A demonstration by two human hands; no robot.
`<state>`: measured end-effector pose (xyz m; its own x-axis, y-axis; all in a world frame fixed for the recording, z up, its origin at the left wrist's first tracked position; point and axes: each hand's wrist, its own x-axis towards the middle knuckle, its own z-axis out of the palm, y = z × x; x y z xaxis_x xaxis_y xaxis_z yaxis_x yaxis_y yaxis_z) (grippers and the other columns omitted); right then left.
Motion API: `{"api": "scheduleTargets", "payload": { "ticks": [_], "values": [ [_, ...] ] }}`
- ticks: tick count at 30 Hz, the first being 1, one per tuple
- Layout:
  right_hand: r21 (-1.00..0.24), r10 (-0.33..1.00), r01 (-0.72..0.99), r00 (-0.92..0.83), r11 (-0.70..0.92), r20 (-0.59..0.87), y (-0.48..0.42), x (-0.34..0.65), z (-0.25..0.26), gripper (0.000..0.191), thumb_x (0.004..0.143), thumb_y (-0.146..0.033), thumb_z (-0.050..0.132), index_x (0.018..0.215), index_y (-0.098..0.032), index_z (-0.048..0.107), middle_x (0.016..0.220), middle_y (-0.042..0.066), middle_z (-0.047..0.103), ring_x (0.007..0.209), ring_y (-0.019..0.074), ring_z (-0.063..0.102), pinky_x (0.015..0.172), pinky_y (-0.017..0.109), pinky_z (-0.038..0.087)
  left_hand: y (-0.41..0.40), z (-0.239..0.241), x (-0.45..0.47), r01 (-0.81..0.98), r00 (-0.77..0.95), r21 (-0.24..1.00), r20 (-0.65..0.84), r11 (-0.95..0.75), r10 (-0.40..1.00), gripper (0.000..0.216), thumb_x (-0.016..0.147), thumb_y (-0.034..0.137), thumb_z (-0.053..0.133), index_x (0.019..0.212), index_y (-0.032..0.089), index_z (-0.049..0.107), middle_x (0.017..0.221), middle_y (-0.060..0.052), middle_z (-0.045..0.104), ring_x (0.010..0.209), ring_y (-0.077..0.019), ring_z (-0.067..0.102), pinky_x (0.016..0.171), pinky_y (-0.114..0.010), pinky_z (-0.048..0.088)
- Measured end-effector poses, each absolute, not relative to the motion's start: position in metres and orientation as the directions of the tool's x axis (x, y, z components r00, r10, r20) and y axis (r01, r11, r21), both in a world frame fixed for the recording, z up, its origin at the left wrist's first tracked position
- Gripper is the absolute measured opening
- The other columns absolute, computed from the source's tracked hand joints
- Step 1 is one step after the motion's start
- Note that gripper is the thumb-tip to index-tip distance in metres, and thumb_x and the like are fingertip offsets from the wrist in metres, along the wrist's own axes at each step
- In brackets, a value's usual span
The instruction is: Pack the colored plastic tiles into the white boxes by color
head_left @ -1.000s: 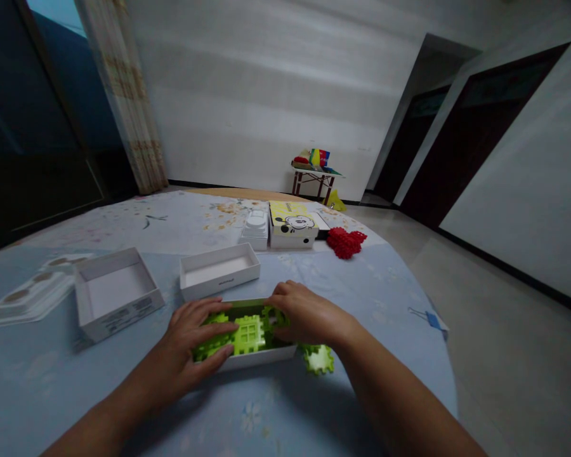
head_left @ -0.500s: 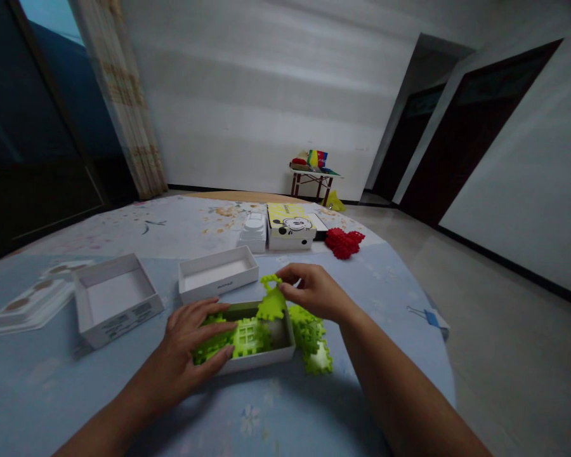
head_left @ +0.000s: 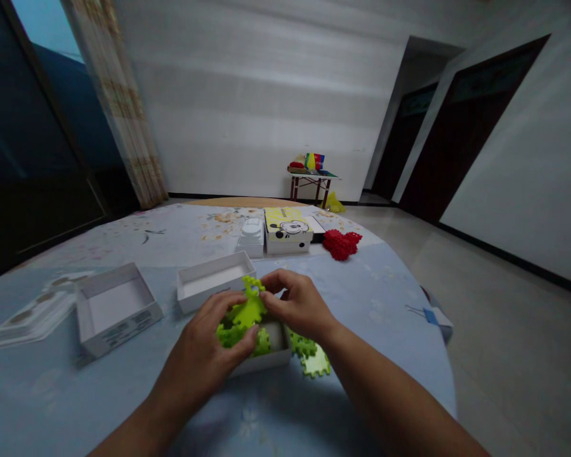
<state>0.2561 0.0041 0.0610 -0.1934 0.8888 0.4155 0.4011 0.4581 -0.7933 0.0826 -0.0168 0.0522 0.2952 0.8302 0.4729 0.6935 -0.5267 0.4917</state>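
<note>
A small white box (head_left: 266, 362) lies on the blue flowered tablecloth (head_left: 361, 285) right in front of me, with lime-green toothed puzzle tiles (head_left: 231, 333) inside it. My right hand (head_left: 297, 304) pinches one green tile (head_left: 250, 309) and holds it tilted above the box. My left hand (head_left: 207, 346) rests on the box's near left side, with its fingers curled against the tiles and its thumb touching the lifted tile. More green tiles (head_left: 311, 355) lie on the cloth just right of the box, under my right wrist.
An open white box tray (head_left: 214, 279) stands just behind my hands, and a deeper one (head_left: 117, 311) to the left. Farther back are a yellow cartoon box (head_left: 288, 230), a white plastic insert (head_left: 251, 236) and a red pile (head_left: 341, 244). A clip (head_left: 431, 314) hangs at the right table edge.
My right hand lifted a green tile out of the box and carried it left over the box. My left hand shifted right and up to meet it.
</note>
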Motion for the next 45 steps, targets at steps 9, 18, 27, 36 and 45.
{"api": "scheduleTargets", "payload": {
  "ticks": [9, 18, 27, 36, 45],
  "values": [
    [-0.467, 0.724, 0.637, -0.216, 0.613, 0.656, 0.004, 0.253, 0.055, 0.011, 0.076, -0.014, 0.052, 0.081, -0.017, 0.062, 0.077, 0.003, 0.063, 0.074, 0.0139, 0.056, 0.069, 0.026, 0.044, -0.013, 0.055, 0.092, 0.71, 0.107, 0.644, 0.301, -0.285, 0.947, 0.045, 0.066, 0.045, 0.061, 0.102, 0.019, 0.056, 0.094, -0.005, 0.064, 0.083, -0.0217, 0.062, 0.075, -0.037, 0.051],
    [-0.845, 0.949, 0.449, -0.022, 0.291, 0.315, 0.034, 0.29, 0.054, 0.011, 0.07, -0.02, 0.057, 0.077, -0.014, 0.062, 0.068, 0.001, 0.063, 0.061, 0.0103, 0.055, 0.058, 0.022, 0.042, -0.003, 0.056, 0.071, 0.629, -0.047, 0.757, 0.263, -0.176, 0.964, 0.057, 0.064, 0.052, 0.061, 0.11, 0.019, 0.054, 0.105, -0.008, 0.064, 0.094, -0.0239, 0.061, 0.087, -0.04, 0.048],
    [-0.544, 0.94, 0.778, -0.333, 0.314, 0.066, 0.019, 0.283, 0.055, 0.026, 0.072, -0.021, 0.058, 0.095, -0.019, 0.069, 0.076, 0.002, 0.07, 0.064, 0.0117, 0.06, 0.059, 0.021, 0.04, 0.007, 0.056, 0.064, 0.608, -0.099, 0.774, 0.299, -0.18, 0.949, 0.061, 0.064, 0.053, 0.062, 0.114, 0.02, 0.053, 0.11, -0.009, 0.062, 0.096, -0.0241, 0.06, 0.088, -0.042, 0.048],
    [-0.029, 0.942, 0.942, -0.335, 0.335, -0.01, 0.008, 0.26, 0.049, 0.021, 0.08, -0.029, 0.051, 0.084, -0.02, 0.07, 0.082, 0.01, 0.071, 0.074, 0.0232, 0.065, 0.06, 0.029, 0.043, 0.005, 0.053, 0.064, 0.618, -0.07, 0.758, 0.317, -0.209, 0.946, 0.064, 0.064, 0.055, 0.061, 0.117, 0.02, 0.051, 0.109, -0.008, 0.063, 0.092, -0.0241, 0.061, 0.085, -0.042, 0.049],
    [-0.182, 0.909, 0.919, -0.284, 0.348, 0.305, 0.009, 0.278, 0.066, 0.022, 0.083, -0.033, 0.054, 0.099, -0.023, 0.065, 0.091, 0.005, 0.068, 0.082, 0.0186, 0.062, 0.067, 0.028, 0.043, 0.0, 0.052, 0.069, 0.673, 0.062, 0.689, 0.31, -0.269, 0.949, 0.052, 0.07, 0.053, 0.058, 0.113, 0.023, 0.054, 0.112, -0.006, 0.063, 0.099, -0.0243, 0.06, 0.089, -0.041, 0.047]
  ]
}}
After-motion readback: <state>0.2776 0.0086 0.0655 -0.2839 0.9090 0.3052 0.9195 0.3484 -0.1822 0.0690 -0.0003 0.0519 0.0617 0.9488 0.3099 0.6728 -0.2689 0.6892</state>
